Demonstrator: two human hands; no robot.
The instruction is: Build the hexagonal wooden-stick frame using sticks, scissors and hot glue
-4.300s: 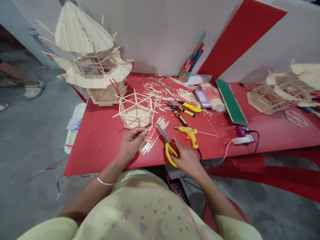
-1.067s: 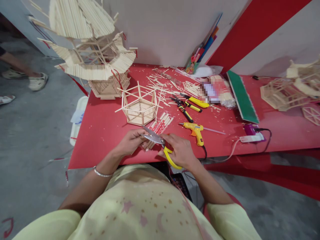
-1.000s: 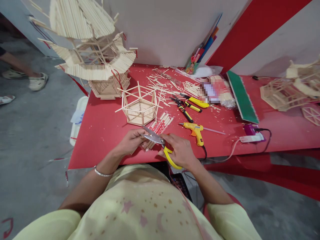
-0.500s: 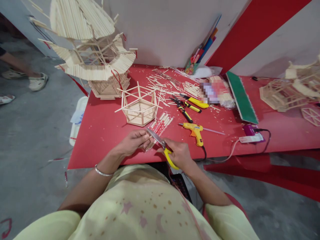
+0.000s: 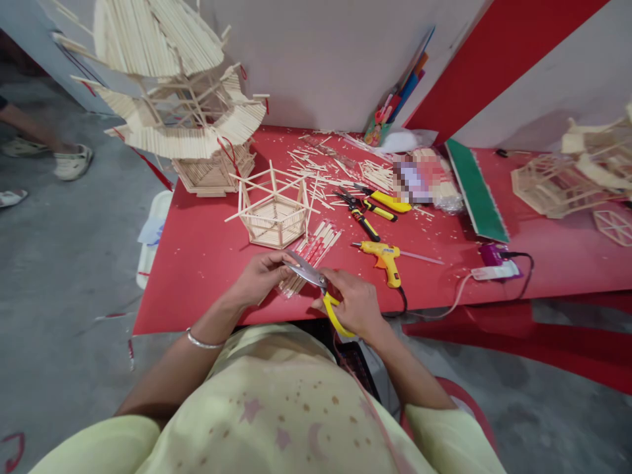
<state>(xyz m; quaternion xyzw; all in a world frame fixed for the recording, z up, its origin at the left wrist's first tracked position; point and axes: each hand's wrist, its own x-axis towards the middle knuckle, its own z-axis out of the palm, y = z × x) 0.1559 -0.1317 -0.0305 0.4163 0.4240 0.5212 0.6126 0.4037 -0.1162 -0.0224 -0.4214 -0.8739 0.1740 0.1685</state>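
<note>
My right hand grips the yellow handles of a pair of scissors, its blades slightly parted and pointing left. At the blade tips, my left hand is closed in a pinch on a thin wooden stick, mostly hidden by the fingers. Just beyond and below the hands lies a clear packet of chopsticks with red print. A small hexagonal stick frame stands behind my left hand.
A tall stick pagoda rises at the back left. Cutting pliers, a yellow glue gun and loose stick pieces lie on the red table. A green board leans right; another stick model stands farther right.
The scissor blades have opened from nearly closed, and their tips have shifted slightly left at the left hand's fingers. Everything else stays in place, apart from a slight camera shift.
</note>
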